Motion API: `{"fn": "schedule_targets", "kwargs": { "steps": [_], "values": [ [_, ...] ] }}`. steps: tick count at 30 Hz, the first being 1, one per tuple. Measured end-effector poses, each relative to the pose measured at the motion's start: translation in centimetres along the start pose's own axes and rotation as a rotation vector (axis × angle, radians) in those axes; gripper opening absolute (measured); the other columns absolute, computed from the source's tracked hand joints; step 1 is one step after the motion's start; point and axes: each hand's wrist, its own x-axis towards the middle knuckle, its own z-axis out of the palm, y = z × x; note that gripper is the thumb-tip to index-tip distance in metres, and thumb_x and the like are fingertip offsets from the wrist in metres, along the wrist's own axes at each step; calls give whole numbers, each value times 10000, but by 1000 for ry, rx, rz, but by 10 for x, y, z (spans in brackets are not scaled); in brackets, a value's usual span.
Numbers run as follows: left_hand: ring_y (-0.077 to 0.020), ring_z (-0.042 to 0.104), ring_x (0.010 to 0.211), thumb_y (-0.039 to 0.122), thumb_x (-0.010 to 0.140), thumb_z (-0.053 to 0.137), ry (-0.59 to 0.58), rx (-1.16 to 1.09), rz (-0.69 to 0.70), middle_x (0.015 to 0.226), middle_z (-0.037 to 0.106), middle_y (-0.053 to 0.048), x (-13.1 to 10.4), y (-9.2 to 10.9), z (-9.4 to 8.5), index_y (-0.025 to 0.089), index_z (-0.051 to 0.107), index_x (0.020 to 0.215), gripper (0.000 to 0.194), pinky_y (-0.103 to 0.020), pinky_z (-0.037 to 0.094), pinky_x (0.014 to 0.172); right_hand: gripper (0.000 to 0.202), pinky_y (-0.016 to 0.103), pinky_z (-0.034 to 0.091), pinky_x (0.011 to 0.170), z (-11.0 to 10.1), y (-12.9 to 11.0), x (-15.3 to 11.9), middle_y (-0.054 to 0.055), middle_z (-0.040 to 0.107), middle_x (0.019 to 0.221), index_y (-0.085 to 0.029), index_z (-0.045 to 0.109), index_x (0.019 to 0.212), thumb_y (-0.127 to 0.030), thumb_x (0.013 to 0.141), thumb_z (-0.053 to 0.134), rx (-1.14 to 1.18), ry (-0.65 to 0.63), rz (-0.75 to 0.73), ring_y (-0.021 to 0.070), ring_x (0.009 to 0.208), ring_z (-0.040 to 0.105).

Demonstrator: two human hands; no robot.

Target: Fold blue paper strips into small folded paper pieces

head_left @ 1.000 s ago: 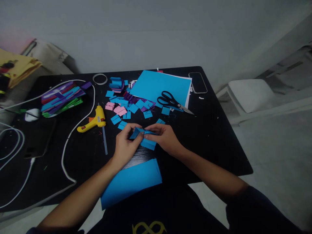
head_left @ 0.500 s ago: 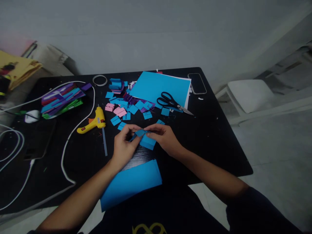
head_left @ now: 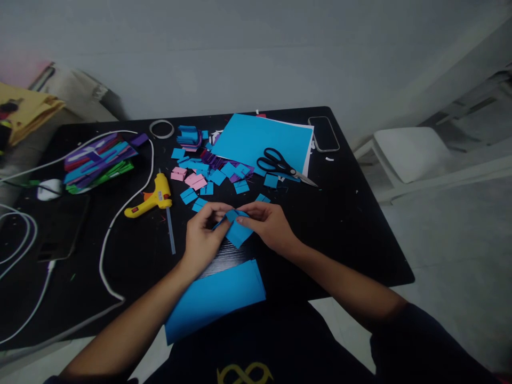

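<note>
Between my hands is a small folded piece of blue paper (head_left: 239,233), held a little above the table. My left hand (head_left: 203,234) pinches its left side, fingers closed. The thumb of my right hand (head_left: 269,225) presses on its upper right part, with the fingers curled behind. The fingertips hide some of the folds. Just beyond the hands lie several small blue paper pieces (head_left: 217,177) and a few pink paper pieces (head_left: 196,181). Nearer my body, a larger blue paper stack (head_left: 216,298) lies at the table edge.
Black-handled scissors (head_left: 282,166) rest on a large blue sheet (head_left: 260,136) beside a phone (head_left: 323,133). To the left are a yellow glue gun (head_left: 156,197), a white cable (head_left: 104,250), a tape ring (head_left: 161,129) and bundled coloured strips (head_left: 100,162). A white chair (head_left: 408,152) stands right.
The blue paper in my hands has turned slightly, its lower corner now pointing more toward me and to the left. Both hands stay almost in place.
</note>
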Motion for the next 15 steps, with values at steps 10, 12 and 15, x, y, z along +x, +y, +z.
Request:
{"fn": "schedule_targets", "kwargs": {
  "steps": [10,12,15],
  "values": [
    [-194,710,798,363,879,730,-17,14,-73,896,768,-28,-2,-5,1,210,733,998,194,-288,556,667,305,344,612,794,-1,0,4,30,815,866,-202,820,914,-372,678,908,39,12,75,202,800,761],
    [-197,709,804,367,894,712,-18,35,-66,911,768,-29,-2,-7,1,210,737,995,189,-299,557,690,309,338,610,787,-1,-1,4,29,814,858,-199,821,906,-361,663,919,39,12,77,199,791,759],
    [-207,714,828,366,894,698,22,64,-33,922,769,-35,-1,-8,2,197,740,959,186,-320,564,745,307,341,612,783,0,0,3,29,813,849,-202,822,901,-362,658,920,30,7,69,203,793,759]
  ]
}}
